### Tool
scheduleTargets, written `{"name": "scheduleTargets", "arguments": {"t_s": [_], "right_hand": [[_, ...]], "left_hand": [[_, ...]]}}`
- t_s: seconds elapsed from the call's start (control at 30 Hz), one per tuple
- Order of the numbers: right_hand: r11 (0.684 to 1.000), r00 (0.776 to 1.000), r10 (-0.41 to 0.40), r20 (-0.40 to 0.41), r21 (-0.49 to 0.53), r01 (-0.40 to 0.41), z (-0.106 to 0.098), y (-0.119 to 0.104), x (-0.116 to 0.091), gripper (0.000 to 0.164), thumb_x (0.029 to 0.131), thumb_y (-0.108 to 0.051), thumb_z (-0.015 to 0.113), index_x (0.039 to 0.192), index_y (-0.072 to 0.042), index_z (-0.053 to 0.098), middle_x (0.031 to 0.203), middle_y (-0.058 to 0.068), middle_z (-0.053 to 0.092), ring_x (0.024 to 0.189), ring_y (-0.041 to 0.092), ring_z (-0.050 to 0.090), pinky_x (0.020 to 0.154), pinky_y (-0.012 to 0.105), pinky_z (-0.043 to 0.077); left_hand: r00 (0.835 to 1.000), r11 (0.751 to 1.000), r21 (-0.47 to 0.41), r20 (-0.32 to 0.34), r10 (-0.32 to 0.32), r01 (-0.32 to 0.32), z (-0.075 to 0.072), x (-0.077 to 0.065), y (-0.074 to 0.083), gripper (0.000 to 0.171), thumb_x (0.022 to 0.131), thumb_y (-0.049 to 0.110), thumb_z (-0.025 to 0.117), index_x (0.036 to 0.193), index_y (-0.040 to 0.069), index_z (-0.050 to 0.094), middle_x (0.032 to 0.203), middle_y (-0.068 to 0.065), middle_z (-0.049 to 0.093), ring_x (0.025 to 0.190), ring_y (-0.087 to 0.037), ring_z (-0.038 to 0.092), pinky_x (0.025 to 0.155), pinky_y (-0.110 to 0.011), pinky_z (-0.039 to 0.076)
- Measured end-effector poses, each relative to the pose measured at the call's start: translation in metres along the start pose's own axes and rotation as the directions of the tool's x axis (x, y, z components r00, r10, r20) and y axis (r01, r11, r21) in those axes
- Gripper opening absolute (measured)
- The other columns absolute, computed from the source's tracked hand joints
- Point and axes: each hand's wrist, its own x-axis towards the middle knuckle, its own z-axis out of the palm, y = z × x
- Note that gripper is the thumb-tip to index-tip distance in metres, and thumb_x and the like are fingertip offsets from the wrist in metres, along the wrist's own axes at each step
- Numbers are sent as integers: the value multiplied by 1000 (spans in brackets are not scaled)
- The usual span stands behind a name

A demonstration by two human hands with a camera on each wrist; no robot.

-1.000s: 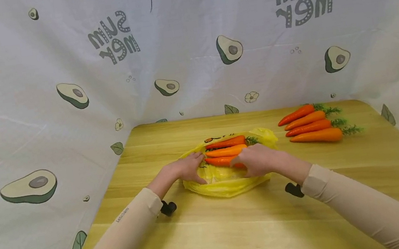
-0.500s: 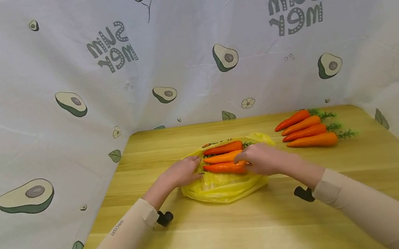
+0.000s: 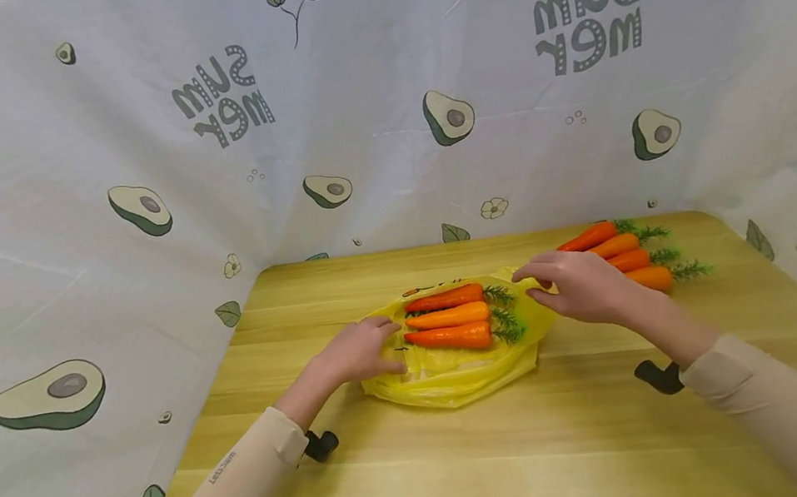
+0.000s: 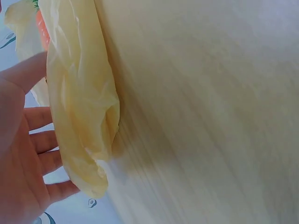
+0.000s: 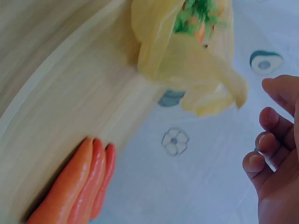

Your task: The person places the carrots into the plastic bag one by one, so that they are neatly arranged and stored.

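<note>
A yellow plastic bag lies spread on the table with its mouth open. Inside it, three carrots with green tops lie side by side: a red-orange carrot at the back, an orange carrot in the middle and another red-orange carrot in front. My left hand is at the bag's left rim, fingers loosely extended; in the left wrist view, the bag hides its fingertips. Past the bag's right end, my right hand is raised with loosely bent fingers and nothing in them, as the right wrist view also shows.
Several more carrots lie in a row at the back right of the wooden table, partly covered by my right hand in the head view. A white cloth printed with avocados hangs behind the table and along its sides.
My right hand has let go of the front carrot in the bag and moved right toward the carrot row. The left hand stays near the bag's left rim.
</note>
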Motion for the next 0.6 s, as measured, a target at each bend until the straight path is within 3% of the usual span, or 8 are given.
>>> {"name": "scheduleTargets", "arguments": {"t_s": [0.17, 0.27, 0.43, 0.6], "right_hand": [[998, 998, 62, -34, -6, -62, -10, 24, -10, 26, 87, -14, 78, 113, -15, 74, 94, 2, 69, 76, 16, 62, 56, 29, 49], [993, 993, 114, -16, 7, -114, -14, 38, -18, 27, 88, -16, 77, 114, -15, 74, 107, 8, 70, 92, 26, 67, 70, 43, 57], [973, 977, 206, 60, 92, -211, -18, 62, -27, 35, 88, -18, 78, 122, -13, 70, 119, 13, 64, 114, 38, 58, 92, 61, 49], [949, 962, 259, 90, 159, -271, -17, 82, -35, 37, 88, -25, 79, 123, -21, 70, 124, 8, 66, 119, 36, 59, 97, 59, 45]], "left_hand": [[998, 999, -8, 59, -30, 31, 1, -2, -1, 89, 86, 66, 67, 156, 18, 41, 160, -8, 39, 148, -28, 36, 119, -62, 24], [996, 999, -23, 83, -40, 42, 3, -3, -2, 91, 85, 66, 68, 157, 18, 38, 162, -8, 37, 150, -28, 33, 120, -61, 23], [994, 999, -33, 105, -40, 44, 4, -3, -4, 91, 85, 62, 71, 157, 18, 38, 163, -7, 35, 151, -27, 31, 119, -60, 25], [994, 999, -17, 105, -32, 34, 6, -1, -3, 90, 85, 61, 72, 157, 18, 39, 163, -7, 34, 151, -28, 29, 118, -64, 25]]}}
